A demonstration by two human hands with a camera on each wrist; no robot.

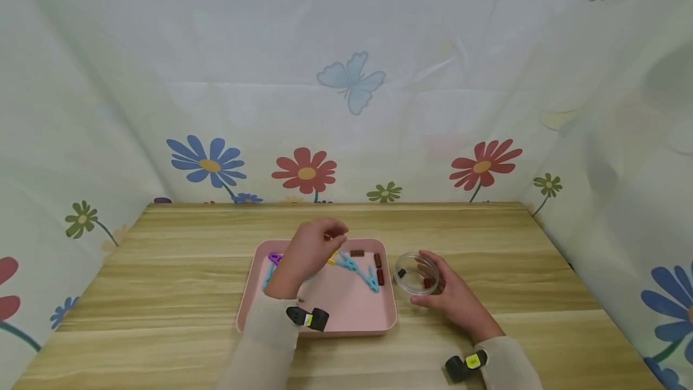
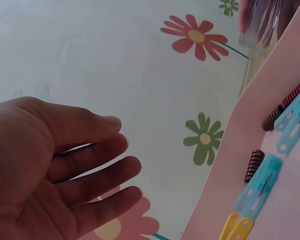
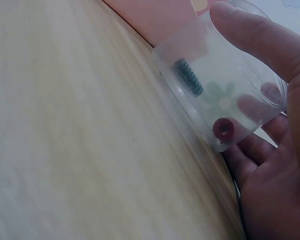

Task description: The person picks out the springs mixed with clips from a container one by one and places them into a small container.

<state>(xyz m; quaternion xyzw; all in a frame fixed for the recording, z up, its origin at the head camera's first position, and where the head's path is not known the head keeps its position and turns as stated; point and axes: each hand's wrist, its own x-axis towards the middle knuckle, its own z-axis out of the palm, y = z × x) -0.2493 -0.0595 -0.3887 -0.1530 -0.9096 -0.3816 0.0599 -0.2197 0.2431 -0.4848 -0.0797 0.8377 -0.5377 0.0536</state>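
The left hand [image 1: 311, 251] hovers over the back left of a pink tray [image 1: 346, 312]; in the left wrist view its fingers are relaxed and slightly bent, holding nothing. Below it in the tray lie blue clips [image 1: 346, 262], a purple clip [image 1: 274, 258], a yellow clip [image 2: 238, 227] and several small ridged dark pieces [image 1: 357, 253]. Right of the tray, the right hand [image 1: 452, 297] grips a clear round cup [image 1: 415, 287] with thumb and fingers on either side. Inside the cup are a dark green ridged piece [image 3: 189, 77] and a red piece [image 3: 223, 129].
The wooden table [image 1: 189, 269] extends on both sides of the tray. Behind it hangs a pale curtain [image 1: 243, 101] printed with flowers and a butterfly. Each wrist carries a small black camera.
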